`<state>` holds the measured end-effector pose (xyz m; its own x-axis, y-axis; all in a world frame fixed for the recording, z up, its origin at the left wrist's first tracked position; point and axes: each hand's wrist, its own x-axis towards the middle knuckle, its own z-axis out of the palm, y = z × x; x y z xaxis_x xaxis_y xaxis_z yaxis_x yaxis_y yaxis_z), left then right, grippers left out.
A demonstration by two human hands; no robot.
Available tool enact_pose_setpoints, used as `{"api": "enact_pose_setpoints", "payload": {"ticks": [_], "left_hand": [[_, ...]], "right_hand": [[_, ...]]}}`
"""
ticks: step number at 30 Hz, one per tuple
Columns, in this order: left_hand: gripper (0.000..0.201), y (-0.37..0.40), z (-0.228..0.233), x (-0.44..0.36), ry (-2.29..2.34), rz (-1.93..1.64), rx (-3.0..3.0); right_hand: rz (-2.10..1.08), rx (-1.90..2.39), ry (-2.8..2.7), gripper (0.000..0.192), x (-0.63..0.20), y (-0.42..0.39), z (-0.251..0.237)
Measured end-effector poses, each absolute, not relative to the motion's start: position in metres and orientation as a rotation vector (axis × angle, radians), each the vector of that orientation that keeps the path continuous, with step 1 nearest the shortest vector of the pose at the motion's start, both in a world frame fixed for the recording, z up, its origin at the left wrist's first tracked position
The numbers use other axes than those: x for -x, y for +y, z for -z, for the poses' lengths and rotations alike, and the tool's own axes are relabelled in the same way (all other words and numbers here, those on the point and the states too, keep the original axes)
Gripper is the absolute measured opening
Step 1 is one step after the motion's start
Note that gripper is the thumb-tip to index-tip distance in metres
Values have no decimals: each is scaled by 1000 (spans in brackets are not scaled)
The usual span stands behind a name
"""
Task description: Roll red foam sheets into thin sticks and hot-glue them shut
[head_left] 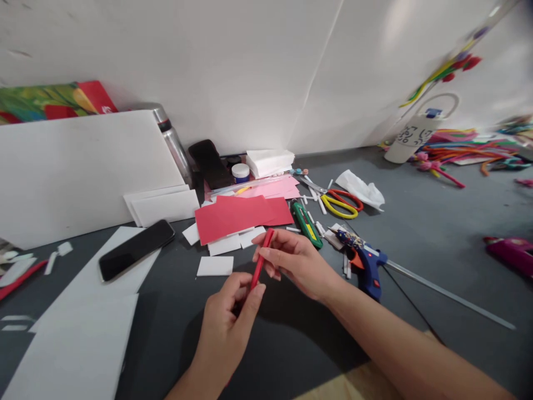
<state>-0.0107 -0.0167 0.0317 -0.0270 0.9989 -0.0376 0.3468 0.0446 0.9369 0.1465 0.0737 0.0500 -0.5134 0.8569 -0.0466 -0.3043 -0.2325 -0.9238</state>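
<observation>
Between my two hands is a narrow red strip (259, 269), which looks like rolled or folded paper and is held tilted. My left hand (233, 316) pinches its lower end between thumb and fingers. Further up, my right hand (293, 258) grips it near the top, thumb laid along it. Just beyond my hands lie red paper sheets (237, 216) on top of white pieces. A small white card (215, 266) rests to the left of my fingers. A green box cutter (306, 222) lies beyond my right hand.
Right of my hands, a blue glue gun (370, 269) lies with a long glue stick and a cord. Scissors (341, 203) and crumpled tissue (361, 189) are behind it. A black phone (137, 250) lies on white board at left. A white bottle (410, 136) stands back right.
</observation>
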Motion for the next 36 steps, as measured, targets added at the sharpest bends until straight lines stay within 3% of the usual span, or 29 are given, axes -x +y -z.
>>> {"api": "enact_pose_setpoints", "payload": {"ticks": [18, 27, 36], "left_hand": [[45, -16, -32, 9, 1272, -865, -1192], [39, -7, -35, 15, 1237, -936, -1094], [34, -8, -37, 18, 1384, -1025, -1300]], "right_hand": [[-1799, 721, -893, 18, -159, 91, -51], [-2014, 730, -1225, 27, -146, 71, -48], [-1912, 836, -1198, 24, -143, 68, -49]]}}
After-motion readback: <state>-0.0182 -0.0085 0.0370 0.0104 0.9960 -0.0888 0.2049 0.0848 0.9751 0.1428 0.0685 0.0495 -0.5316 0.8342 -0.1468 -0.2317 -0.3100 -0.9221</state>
